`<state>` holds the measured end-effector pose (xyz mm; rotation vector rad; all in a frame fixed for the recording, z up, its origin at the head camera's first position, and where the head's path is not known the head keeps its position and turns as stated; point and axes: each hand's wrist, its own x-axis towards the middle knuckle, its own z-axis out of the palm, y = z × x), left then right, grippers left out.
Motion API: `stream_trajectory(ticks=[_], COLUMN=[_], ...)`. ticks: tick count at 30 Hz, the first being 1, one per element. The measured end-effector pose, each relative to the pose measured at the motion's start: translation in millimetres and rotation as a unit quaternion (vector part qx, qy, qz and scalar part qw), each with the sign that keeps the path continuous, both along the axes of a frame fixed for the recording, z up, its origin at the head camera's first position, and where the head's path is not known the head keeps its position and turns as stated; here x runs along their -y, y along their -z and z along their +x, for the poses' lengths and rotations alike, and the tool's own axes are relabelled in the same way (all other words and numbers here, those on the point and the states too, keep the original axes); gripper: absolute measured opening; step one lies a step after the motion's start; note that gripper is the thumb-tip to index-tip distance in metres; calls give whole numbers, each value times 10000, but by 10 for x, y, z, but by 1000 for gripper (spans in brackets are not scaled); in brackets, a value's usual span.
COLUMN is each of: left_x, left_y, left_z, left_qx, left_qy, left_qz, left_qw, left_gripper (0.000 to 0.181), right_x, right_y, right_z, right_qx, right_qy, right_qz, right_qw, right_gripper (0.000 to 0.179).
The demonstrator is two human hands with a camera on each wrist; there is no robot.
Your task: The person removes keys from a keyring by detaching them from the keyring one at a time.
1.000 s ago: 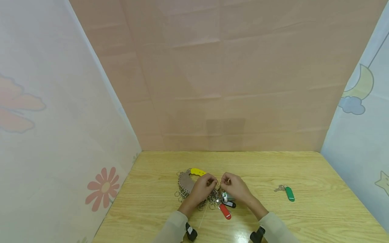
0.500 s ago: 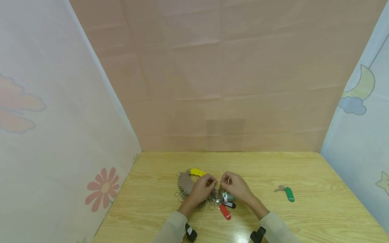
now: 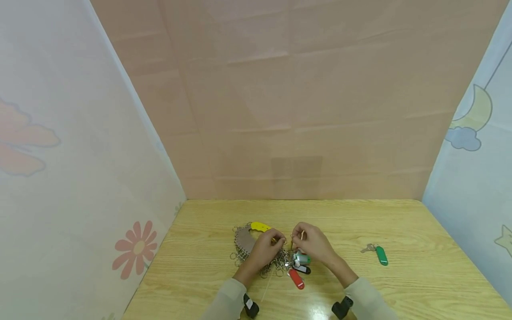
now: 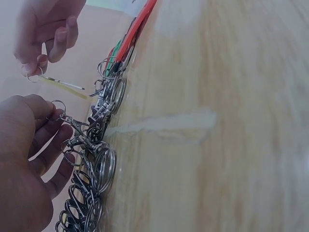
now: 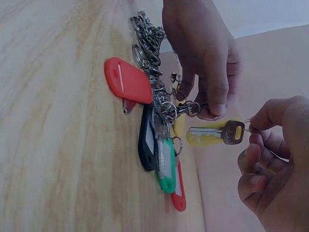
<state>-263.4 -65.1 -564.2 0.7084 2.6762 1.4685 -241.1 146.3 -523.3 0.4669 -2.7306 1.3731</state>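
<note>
My left hand [image 3: 267,246] pinches a small metal ring [image 4: 63,103] between thumb and forefinger; the ring hangs on a swivel clasp of a crowded bunch of clasps [image 4: 79,150]. The bunch lines a grey crescent-shaped plate [image 3: 245,241] with a yellow handle [image 3: 260,226]. Across a small gap, my right hand [image 5: 280,164] pinches a thin ring carrying a key [image 5: 235,132] and a yellow key tag [image 5: 200,141]. The key points toward the left hand, with the yellow tag behind it in the right wrist view.
Below the hands lie a red tag [image 5: 125,79], a black tag [image 5: 146,145], a green tag [image 5: 167,169] and another red tag [image 5: 179,191]. A green-tagged key [image 3: 382,256] lies apart on the right of the wooden table [image 3: 416,284]. Patterned white panels stand on both sides.
My right hand has shifted slightly up and away from the left hand, uncovering more of the green tag beneath it. The left hand stays in place with its ring.
</note>
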Motion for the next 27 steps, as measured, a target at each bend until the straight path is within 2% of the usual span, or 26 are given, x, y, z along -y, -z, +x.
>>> stream_trajectory(ticks=[7, 27], left_x=[9, 22], left_y=[19, -9], left_z=[-13, 18], left_qx=[-71, -189], left_qy=[73, -20], left_qz=[31, -79], left_qw=[9999, 9998], left_gripper=[13, 16], right_x=[-52, -336], right_y=[-110, -367], right_z=[7, 91], right_qx=[-246, -770], right_qy=[152, 424], right_qz=[308, 388], right_qw=[9991, 9954], right_gripper=[7, 9])
